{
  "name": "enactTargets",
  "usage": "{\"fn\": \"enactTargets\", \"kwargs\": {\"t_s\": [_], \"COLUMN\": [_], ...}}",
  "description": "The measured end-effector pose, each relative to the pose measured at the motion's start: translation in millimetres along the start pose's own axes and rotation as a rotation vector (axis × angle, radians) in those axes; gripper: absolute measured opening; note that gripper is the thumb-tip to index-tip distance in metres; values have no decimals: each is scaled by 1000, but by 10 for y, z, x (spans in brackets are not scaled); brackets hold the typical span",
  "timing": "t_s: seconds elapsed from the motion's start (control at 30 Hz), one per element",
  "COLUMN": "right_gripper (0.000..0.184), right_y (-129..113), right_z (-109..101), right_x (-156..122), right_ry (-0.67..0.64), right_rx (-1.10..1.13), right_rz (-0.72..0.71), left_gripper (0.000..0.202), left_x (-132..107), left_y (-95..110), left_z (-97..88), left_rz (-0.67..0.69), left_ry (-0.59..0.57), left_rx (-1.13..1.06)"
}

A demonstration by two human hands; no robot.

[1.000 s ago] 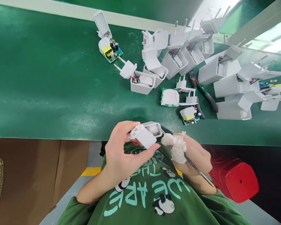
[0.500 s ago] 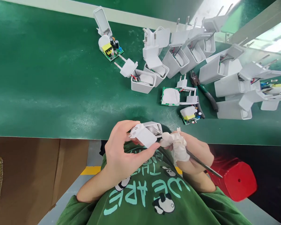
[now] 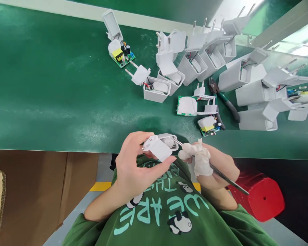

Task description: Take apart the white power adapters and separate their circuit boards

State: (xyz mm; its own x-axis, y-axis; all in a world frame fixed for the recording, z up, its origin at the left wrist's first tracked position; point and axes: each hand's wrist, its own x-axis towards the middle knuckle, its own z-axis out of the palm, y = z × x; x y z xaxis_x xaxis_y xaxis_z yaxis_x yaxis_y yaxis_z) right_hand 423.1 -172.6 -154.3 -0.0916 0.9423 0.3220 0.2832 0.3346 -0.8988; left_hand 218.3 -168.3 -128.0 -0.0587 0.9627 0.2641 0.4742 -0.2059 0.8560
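Observation:
My left hand (image 3: pixel 133 157) holds a white charger housing (image 3: pixel 166 138) at the table's front edge, fingers behind it and thumb along the near side. Its plug cap (image 3: pixel 159 147), a white plate with two metal pins, hangs open in front of the housing. My right hand (image 3: pixel 214 162) has white coverings on the fingertips and grips slim metal tweezers (image 3: pixel 229 180) like a pen. Their tip reaches into the housing's open end, where a white padded part (image 3: pixel 170 141) shows. The long back end points down to the right.
Several open white charger housings (image 3: pixel 157 92) with plug caps stand at the back and right. Loose circuit boards (image 3: pixel 187 105) and dark-handled pliers (image 3: pixel 224 100) lie on the green table (image 3: pixel 53 85). Below are a cardboard box (image 3: pixel 36 191) and a red stool (image 3: pixel 264 194).
My right hand has moved slightly right and down, drawing the tweezers a little back with their tip still at the housing. The left hand and housing are nearly still.

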Motion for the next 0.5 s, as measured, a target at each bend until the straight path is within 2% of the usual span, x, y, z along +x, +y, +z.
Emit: {"fn": "enactTargets", "kwargs": {"t_s": [0.07,0.13,0.3,0.5], "right_gripper": [17,17,21,18], "right_y": [-50,-86,-99,-79], "right_z": [19,29,41,61], "right_x": [80,125,117,132], "right_ry": [-1,23,97,14], "right_rx": [-34,-74,-112,-70], "right_rz": [-132,-196,-142,-148], "left_gripper": [49,50,50,47], "left_x": [-1,-6,-9,6], "left_y": [-1,-6,-20,-3], "left_z": [-4,-8,-6,-5], "left_rz": [1,4,21,8], "left_ry": [1,-1,0,-5], "left_rx": [5,2,3,19]}}
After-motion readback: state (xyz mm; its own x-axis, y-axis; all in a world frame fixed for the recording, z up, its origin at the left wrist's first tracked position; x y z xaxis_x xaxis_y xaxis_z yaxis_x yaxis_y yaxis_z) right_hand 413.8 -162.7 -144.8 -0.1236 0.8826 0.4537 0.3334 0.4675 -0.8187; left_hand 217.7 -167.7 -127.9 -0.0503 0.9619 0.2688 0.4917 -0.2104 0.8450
